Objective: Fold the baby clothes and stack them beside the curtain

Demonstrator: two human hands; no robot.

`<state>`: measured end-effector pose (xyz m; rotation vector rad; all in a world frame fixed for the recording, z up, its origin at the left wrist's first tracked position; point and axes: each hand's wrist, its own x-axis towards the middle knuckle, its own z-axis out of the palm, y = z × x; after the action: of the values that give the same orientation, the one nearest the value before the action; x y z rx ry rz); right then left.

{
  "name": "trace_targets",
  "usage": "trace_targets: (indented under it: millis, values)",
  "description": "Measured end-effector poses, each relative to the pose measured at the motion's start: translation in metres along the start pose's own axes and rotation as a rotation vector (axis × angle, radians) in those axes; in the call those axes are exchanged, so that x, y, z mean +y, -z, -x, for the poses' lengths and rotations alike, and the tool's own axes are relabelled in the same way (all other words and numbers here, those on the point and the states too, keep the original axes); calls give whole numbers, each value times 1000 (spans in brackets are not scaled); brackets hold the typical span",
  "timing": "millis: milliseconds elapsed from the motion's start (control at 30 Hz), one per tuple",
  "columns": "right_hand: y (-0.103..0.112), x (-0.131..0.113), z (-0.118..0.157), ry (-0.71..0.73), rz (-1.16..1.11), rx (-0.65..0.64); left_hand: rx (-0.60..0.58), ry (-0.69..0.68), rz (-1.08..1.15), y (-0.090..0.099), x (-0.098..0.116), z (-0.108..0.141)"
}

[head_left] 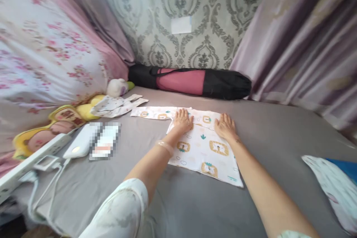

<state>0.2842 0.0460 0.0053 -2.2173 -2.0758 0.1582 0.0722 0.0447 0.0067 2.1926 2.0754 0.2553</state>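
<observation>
A small white long-sleeved shirt [198, 152] printed with yellow lions and green plants is spread on the grey bed sheet [139, 145]. Its left sleeve stretches out to the left, while the other sleeve does not show sticking out at the right. My left hand [183, 121], with a pale bangle [165, 148] on the wrist, lies flat on the shirt near the left shoulder. At the right shoulder edge, my right hand [225, 125] rests flat with fingers stretched forward. Neither hand grips the cloth.
To the left lie a white power strip [36, 161] with cables, a white power bank-like device [83, 141], a blurred-out phone-like item [105, 142], yellow plush toys [65, 115] and another small garment [111, 106]. A black and pink long bag [181, 81] lies by the wall. Folded cloth [329, 189] sits right.
</observation>
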Motion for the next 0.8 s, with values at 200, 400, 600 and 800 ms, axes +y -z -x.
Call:
trace_targets:
  millis: [200, 400, 600, 800]
  values:
    - [5, -1, -13, -35, 7, -39, 295, 70, 124, 35, -39, 3]
    - [14, -47, 2, 140, 22, 72, 461, 560, 79, 66, -148, 26]
    - [-4, -134, 17, 430, -74, -16, 414, 782, 84, 71, -207, 40]
    - [-12, -168, 12, 509, -113, 110, 312, 753, 184, 70, -231, 28]
